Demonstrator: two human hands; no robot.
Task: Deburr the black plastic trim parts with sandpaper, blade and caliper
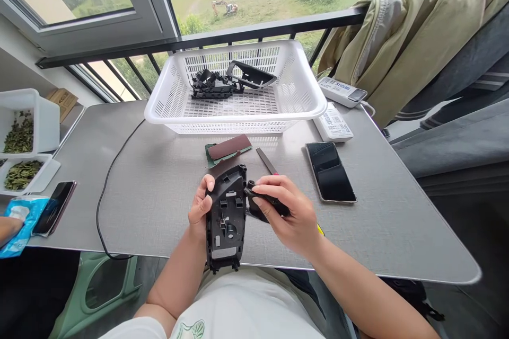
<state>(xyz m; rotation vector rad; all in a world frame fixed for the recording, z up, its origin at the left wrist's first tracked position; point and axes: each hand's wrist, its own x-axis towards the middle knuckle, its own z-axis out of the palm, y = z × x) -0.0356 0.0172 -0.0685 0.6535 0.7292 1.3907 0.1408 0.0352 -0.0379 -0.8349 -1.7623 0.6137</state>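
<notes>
My left hand [201, 202] is closed on the upper left edge of a long black plastic housing [226, 222], tilted upright over the table's front edge. The housing has clips along its rim, a round boss and a rectangular opening near its bottom. My right hand [292, 212] pinches a smaller black plastic part [260, 211] close against the housing's right side; whether the two touch, I cannot tell. Fingers cover much of this smaller part. Beyond my hands lie folded sandpaper sheets [230, 148], brown and green, and a flat metal file [265, 160].
A white plastic basket [234, 126] with black plastic parts [217, 85] stands at the back. Phones [332, 172] and white boxes [334, 123] lie to the right. A black cable [104, 190] crosses the left side. Another person's hand [10, 229] rests on a blue packet [26, 222].
</notes>
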